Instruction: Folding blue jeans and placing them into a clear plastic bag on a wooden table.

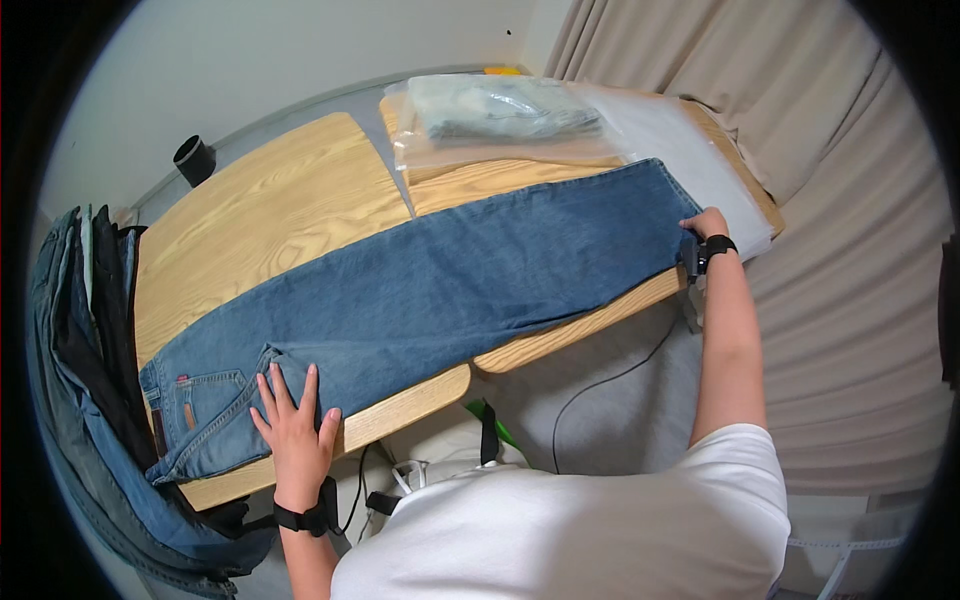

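A pair of blue denim jeans (420,277) lies folded lengthwise across two wooden tabletops, waistband at the left and leg hems at the right. A back pocket (210,397) with a small red tab faces up near the waist. My left hand (296,427) rests flat on the seat, near the crotch, fingers spread. At the far right end, my right hand (706,223) pinches the hem corner between thumb and fingers. Each wrist wears a black strap with a small device.
Folded light denim in a clear plastic bag (510,112) lies at the back, beside a stack of clear plastic bags (705,165). Several jeans (82,360) hang over the left table edge. A gap separates the tabletops (300,202). A black cup-like container (195,160) stands behind; a curtain (840,262) hangs right.
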Tool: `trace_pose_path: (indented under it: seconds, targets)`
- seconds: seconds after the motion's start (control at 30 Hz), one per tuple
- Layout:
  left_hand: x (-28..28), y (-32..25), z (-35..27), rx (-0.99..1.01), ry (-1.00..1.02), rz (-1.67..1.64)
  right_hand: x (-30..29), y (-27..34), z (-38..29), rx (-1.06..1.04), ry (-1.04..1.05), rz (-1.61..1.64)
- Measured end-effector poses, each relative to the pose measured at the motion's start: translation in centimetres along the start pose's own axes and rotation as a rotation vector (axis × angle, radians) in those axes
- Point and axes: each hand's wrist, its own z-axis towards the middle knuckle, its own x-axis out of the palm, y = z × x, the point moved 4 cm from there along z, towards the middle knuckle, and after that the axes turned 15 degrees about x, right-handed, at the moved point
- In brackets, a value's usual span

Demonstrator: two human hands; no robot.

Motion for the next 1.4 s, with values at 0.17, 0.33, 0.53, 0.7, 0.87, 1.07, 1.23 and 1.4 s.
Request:
trace_pose_path:
  seconds: [0.17,0.33,0.53,0.7,0.87,1.07,1.23,1.4]
  targets:
    - [-0.2,-0.1,0.2,0.018,-0.011,0.011,-3.2,2.0,0.1,-0.256,0.010,0.378]
    - [0.0,0.4,-0.3,0.016,-0.038,0.023,-8.4,8.0,-10.1,-0.385,0.428,0.765]
    - [0.1,0.4,0.1,0.062,-0.122,0.056,-14.7,12.9,-24.6,-0.671,0.344,0.820]
    - [0.8,1.2,-0.8,0.056,-0.177,0.101,-9.3,17.3,-43.4,-0.878,0.147,0.586]
    - [0.9,0.5,-0.4,0.114,-0.242,0.101,4.5,17.7,-54.3,-1.371,0.160,0.463]
    - [1.1,1.0,-0.9,0.121,-0.327,0.090,8.7,14.8,-56.2,-1.405,0.327,0.442]
    - [1.0,1.2,-1.0,0.115,-0.350,0.086,9.1,14.1,-55.4,-1.504,0.222,0.427]
    - [1.2,1.2,-0.8,0.126,-0.366,0.064,7.4,14.8,-54.9,-1.459,0.172,0.523]
